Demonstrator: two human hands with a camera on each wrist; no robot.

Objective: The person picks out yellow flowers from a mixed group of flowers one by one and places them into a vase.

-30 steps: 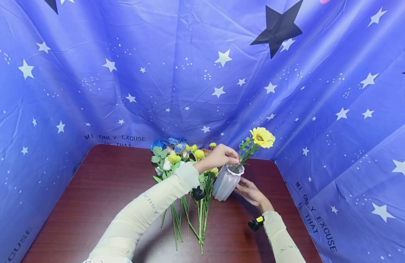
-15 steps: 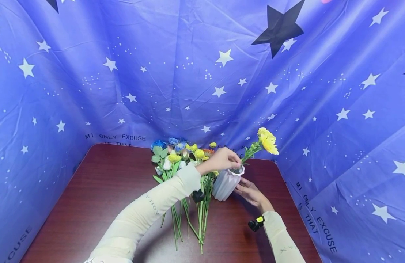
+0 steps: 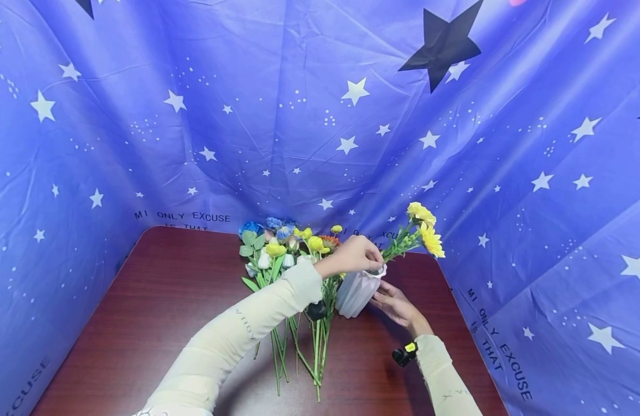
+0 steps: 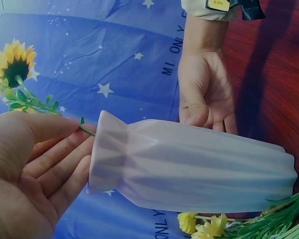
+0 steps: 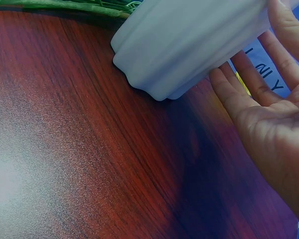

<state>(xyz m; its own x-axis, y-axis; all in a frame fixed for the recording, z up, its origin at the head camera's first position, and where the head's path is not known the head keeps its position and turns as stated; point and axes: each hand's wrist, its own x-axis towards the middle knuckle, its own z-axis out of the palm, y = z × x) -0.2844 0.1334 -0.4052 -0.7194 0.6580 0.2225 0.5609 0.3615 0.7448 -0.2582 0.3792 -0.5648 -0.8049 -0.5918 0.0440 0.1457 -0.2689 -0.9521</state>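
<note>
A pale, pleated vase (image 3: 357,296) leans to the right on the table in the head view. My right hand (image 3: 398,306) holds it from the right side, with the thumb on the wall and the fingers (image 5: 226,92) reaching behind it in the right wrist view. At the vase's mouth, my left hand (image 3: 353,254) pinches the thin green stem (image 4: 86,131) of a yellow flower (image 3: 426,230). The stem's lower end is hidden in the vase (image 4: 199,167). Yellow heads with a dark centre and small leaves stick out beyond the left hand (image 4: 40,159).
Left of the vase lies a bunch of flowers (image 3: 275,251) in blue, yellow, white and orange, their long green stems (image 3: 317,352) pointing toward the near edge. The reddish-brown table (image 3: 185,289) is walled by a blue star-printed cloth (image 3: 278,115).
My left hand has moved slightly down and right toward the vase's mouth, the stem sinking with it. The yellow flower has turned and tipped rightward. The right hand and vase stay put.
</note>
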